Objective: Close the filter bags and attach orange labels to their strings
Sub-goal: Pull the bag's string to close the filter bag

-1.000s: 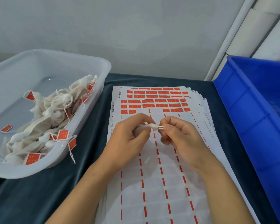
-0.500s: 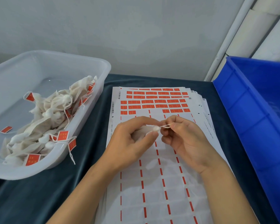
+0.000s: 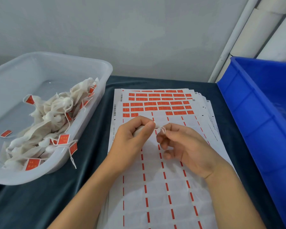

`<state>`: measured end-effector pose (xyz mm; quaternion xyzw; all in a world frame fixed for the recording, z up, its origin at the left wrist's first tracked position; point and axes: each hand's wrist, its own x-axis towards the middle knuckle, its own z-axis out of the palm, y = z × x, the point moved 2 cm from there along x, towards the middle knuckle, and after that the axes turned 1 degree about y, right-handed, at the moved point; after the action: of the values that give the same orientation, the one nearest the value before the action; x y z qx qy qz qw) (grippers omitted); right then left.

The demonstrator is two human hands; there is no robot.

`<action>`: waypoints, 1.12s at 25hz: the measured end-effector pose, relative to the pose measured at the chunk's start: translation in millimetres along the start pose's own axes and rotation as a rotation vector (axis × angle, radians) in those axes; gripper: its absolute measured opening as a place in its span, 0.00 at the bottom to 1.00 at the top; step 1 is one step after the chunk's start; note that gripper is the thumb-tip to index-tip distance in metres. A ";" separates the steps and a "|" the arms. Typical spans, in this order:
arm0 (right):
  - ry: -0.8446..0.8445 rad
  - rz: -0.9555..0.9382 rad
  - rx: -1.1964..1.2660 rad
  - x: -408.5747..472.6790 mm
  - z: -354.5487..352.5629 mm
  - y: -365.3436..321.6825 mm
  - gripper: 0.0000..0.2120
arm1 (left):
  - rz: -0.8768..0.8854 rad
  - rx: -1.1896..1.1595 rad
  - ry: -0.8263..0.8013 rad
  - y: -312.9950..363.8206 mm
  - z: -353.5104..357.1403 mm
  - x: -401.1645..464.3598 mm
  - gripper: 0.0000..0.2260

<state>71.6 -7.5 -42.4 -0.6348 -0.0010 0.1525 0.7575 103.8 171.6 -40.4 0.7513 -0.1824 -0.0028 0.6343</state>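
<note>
My left hand (image 3: 132,138) grips a small white filter bag (image 3: 137,130), mostly hidden in the fist, with its gathered neck sticking out past the thumb. My right hand (image 3: 183,146) pinches the bag's white string (image 3: 162,129), which forms a small loop at the fingertips. Both hands hover over a stack of label sheets (image 3: 155,179). Orange labels (image 3: 157,106) remain in the top rows of the sheet; lower down only empty backing with orange dashes shows.
A clear plastic tub (image 3: 82,63) at the left holds several closed white bags with orange labels (image 3: 63,139) on their strings. A blue crate (image 3: 248,116) stands at the right. Dark cloth (image 3: 48,195) covers the table. A wall rises behind.
My right hand has drawn the string a little rightward and looped it at the fingertips. The left hand keeps its grip on the bag.
</note>
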 end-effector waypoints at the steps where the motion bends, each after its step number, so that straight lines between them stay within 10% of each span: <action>1: 0.009 -0.008 0.014 1.5 1.5 1.5 0.16 | 0.004 -0.006 0.003 0.5 0.2 0.1 0.10; 15: 0.082 -0.138 -0.289 1.2 2.6 -2.1 0.10 | -0.056 -0.099 0.049 -1.5 -3.5 2.3 0.15; 21: 0.144 -0.063 0.006 6.8 16.0 2.6 0.21 | -0.026 -0.090 0.036 -0.7 -2.3 2.1 0.13; 28: 0.215 -0.179 -0.142 5.6 14.8 -1.5 0.08 | -0.050 -0.100 0.069 0.9 -2.6 2.0 0.15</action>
<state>74.4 7.8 -39.2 -0.6970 0.0130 0.0151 0.7168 106.0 173.4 -38.7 0.7228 -0.1414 -0.0020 0.6765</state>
